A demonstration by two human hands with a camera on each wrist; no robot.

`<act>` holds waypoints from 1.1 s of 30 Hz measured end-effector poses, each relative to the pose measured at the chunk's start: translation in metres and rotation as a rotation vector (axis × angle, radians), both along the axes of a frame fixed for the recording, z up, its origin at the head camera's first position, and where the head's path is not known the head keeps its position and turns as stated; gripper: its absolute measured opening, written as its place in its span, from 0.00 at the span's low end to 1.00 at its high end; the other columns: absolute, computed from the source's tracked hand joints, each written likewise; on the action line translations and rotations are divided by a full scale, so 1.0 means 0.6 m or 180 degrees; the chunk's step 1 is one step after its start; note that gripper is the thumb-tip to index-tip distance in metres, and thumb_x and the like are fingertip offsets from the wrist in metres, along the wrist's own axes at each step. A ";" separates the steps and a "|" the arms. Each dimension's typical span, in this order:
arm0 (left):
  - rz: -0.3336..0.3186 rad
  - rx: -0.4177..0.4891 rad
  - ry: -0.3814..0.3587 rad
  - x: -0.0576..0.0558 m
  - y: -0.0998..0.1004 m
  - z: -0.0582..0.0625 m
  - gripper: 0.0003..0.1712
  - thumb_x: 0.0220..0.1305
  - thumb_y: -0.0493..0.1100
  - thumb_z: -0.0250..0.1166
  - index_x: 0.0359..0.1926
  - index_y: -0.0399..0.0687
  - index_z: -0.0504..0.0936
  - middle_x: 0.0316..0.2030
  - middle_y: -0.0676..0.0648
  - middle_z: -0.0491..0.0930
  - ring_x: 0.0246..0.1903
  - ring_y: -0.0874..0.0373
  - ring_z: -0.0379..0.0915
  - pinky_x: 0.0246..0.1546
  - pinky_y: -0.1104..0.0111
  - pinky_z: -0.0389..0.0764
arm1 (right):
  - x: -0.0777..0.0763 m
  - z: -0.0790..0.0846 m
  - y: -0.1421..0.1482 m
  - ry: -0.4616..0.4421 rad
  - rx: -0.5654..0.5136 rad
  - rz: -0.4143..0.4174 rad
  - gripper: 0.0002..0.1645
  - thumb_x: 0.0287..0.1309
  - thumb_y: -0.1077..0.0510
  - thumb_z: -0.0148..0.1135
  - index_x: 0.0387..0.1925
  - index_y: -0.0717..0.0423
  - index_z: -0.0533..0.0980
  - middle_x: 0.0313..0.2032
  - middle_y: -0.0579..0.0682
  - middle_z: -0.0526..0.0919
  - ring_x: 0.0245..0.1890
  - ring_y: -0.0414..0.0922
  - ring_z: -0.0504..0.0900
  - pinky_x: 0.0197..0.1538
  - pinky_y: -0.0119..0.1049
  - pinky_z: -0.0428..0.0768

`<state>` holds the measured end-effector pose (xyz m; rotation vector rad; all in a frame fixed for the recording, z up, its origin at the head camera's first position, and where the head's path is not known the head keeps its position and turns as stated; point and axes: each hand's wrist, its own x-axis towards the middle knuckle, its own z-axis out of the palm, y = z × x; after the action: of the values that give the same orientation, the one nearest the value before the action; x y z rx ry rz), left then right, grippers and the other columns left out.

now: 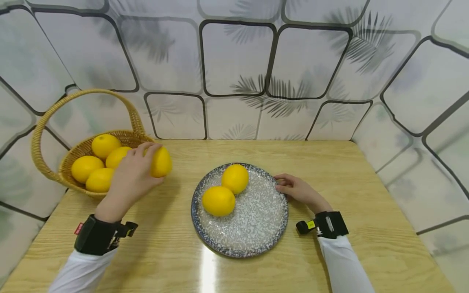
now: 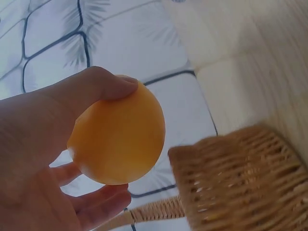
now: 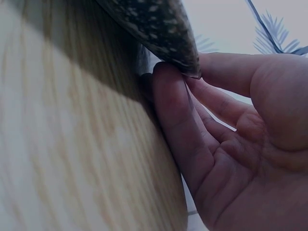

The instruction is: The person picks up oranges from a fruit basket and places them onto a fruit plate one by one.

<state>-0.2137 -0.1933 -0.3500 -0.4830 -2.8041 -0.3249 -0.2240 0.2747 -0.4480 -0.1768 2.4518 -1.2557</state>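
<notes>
My left hand grips a lemon beside the right rim of a wicker basket. In the left wrist view, the thumb lies over the top of that lemon and the other fingers are below and behind it. Several more lemons lie in the basket. Two lemons rest side by side on the left part of a speckled grey plate. My right hand holds the plate's right edge, its fingers on both sides of the rim in the right wrist view.
The light wooden table carries the basket at its left and the plate near its middle. The basket's tall arched handle rises above the fruit. Patterned panels stand behind and at both sides of the table.
</notes>
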 end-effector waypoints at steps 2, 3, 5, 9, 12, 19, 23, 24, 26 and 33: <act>-0.0057 -0.0018 -0.0055 -0.002 0.012 -0.004 0.50 0.50 0.45 0.79 0.72 0.39 0.66 0.66 0.29 0.67 0.58 0.25 0.68 0.55 0.36 0.74 | -0.002 0.000 0.001 -0.0011 -0.0008 0.0002 0.31 0.74 0.51 0.57 0.71 0.60 0.67 0.56 0.65 0.81 0.45 0.44 0.82 0.44 0.32 0.82; -0.0082 -0.0021 -0.0073 -0.003 0.018 -0.006 0.50 0.49 0.45 0.80 0.72 0.40 0.66 0.66 0.29 0.68 0.58 0.26 0.68 0.56 0.37 0.74 | -0.003 0.001 0.002 -0.0008 -0.0019 0.0004 0.31 0.74 0.51 0.57 0.71 0.60 0.67 0.56 0.65 0.81 0.45 0.44 0.82 0.44 0.33 0.82; -0.0122 0.0013 -0.0122 -0.003 0.027 -0.011 0.50 0.49 0.45 0.80 0.72 0.41 0.66 0.67 0.31 0.68 0.59 0.26 0.68 0.57 0.37 0.74 | -0.002 -0.001 0.002 -0.0009 -0.0033 0.0024 0.31 0.74 0.51 0.56 0.72 0.60 0.66 0.56 0.65 0.81 0.45 0.43 0.82 0.44 0.33 0.82; -0.0175 0.0093 -0.0171 -0.004 0.042 -0.018 0.50 0.49 0.45 0.80 0.72 0.42 0.67 0.67 0.33 0.69 0.59 0.28 0.69 0.56 0.39 0.76 | -0.001 -0.002 0.002 -0.0013 -0.0054 -0.0015 0.32 0.74 0.51 0.56 0.72 0.59 0.66 0.57 0.65 0.80 0.45 0.44 0.81 0.44 0.33 0.82; -0.0212 0.0117 -0.0207 -0.005 0.050 -0.023 0.51 0.48 0.44 0.80 0.72 0.43 0.67 0.67 0.35 0.69 0.59 0.29 0.70 0.55 0.40 0.77 | -0.001 -0.002 0.002 -0.0021 -0.0037 -0.0022 0.32 0.74 0.51 0.56 0.72 0.59 0.65 0.56 0.65 0.80 0.44 0.44 0.81 0.44 0.34 0.82; -0.0332 0.0176 -0.0307 -0.010 0.068 -0.040 0.51 0.49 0.46 0.79 0.73 0.44 0.66 0.68 0.35 0.69 0.60 0.31 0.71 0.54 0.40 0.79 | -0.003 -0.003 0.002 -0.0069 -0.0086 -0.0030 0.32 0.74 0.51 0.57 0.73 0.59 0.65 0.56 0.64 0.80 0.44 0.42 0.81 0.44 0.34 0.81; -0.0414 0.0246 -0.0333 -0.014 0.081 -0.051 0.51 0.49 0.47 0.80 0.72 0.44 0.67 0.68 0.35 0.69 0.57 0.32 0.73 0.54 0.42 0.79 | -0.006 -0.001 0.003 -0.0071 -0.0069 -0.0035 0.32 0.74 0.50 0.57 0.73 0.59 0.65 0.57 0.64 0.80 0.45 0.43 0.81 0.45 0.33 0.81; -0.0430 0.0257 -0.0352 -0.015 0.084 -0.054 0.51 0.49 0.48 0.80 0.72 0.44 0.67 0.68 0.35 0.69 0.57 0.32 0.74 0.54 0.43 0.79 | -0.007 -0.002 0.003 -0.0079 -0.0063 -0.0041 0.32 0.74 0.50 0.57 0.73 0.59 0.65 0.57 0.64 0.80 0.45 0.43 0.81 0.45 0.33 0.81; -0.0458 0.0287 -0.0411 -0.015 0.090 -0.060 0.52 0.48 0.49 0.80 0.72 0.44 0.67 0.68 0.36 0.70 0.57 0.32 0.74 0.54 0.43 0.80 | -0.006 -0.002 0.003 -0.0089 -0.0027 -0.0045 0.32 0.74 0.50 0.57 0.73 0.58 0.65 0.57 0.64 0.80 0.46 0.44 0.81 0.45 0.33 0.81; -0.0547 0.0282 -0.0594 -0.013 0.110 -0.070 0.53 0.47 0.50 0.81 0.73 0.45 0.66 0.68 0.35 0.70 0.57 0.32 0.75 0.56 0.42 0.80 | -0.002 0.002 -0.001 -0.0083 -0.0007 -0.0071 0.32 0.74 0.50 0.57 0.72 0.58 0.66 0.56 0.63 0.81 0.44 0.44 0.81 0.44 0.34 0.80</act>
<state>-0.2216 -0.1270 -0.3918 -0.7086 -2.9165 -0.5548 -0.2251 0.2744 -0.4470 -0.1331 2.4366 -1.2623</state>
